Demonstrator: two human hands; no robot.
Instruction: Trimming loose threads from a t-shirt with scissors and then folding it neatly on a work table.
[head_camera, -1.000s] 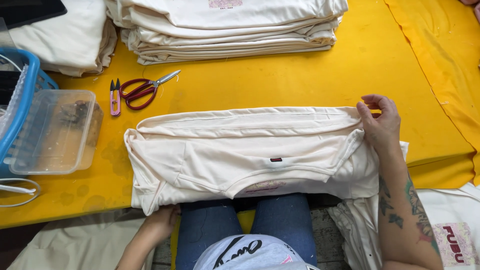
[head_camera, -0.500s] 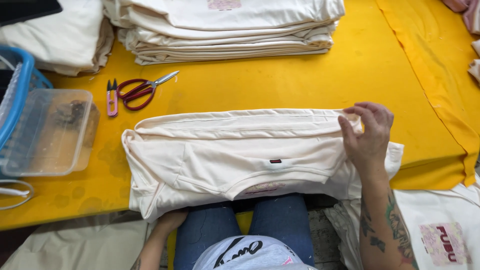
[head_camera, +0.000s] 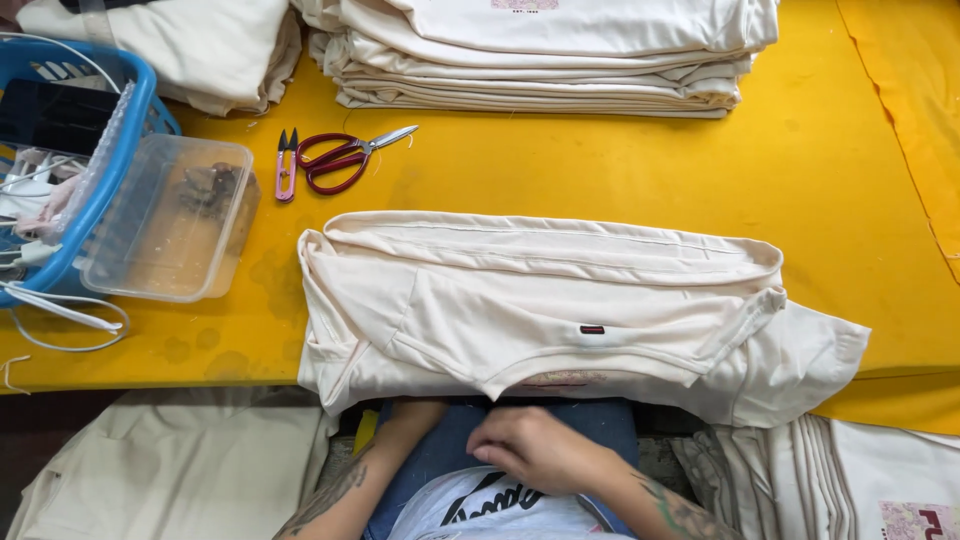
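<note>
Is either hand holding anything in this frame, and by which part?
Right hand holds nothing and rests at the lap. Left hand is hidden under the folded cream shirt's near edge; any grip cannot be told.

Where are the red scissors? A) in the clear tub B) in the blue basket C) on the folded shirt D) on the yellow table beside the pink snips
D: the scissors lie on the bare table, just right of the snips, above the shirt.

One folded cream shirt (head_camera: 560, 315) at the table edge; one shirt stack (head_camera: 540, 55); one red scissors (head_camera: 345, 157); one pink snips (head_camera: 286, 165); one clear tub (head_camera: 170, 220); one blue basket (head_camera: 120, 160).
</note>
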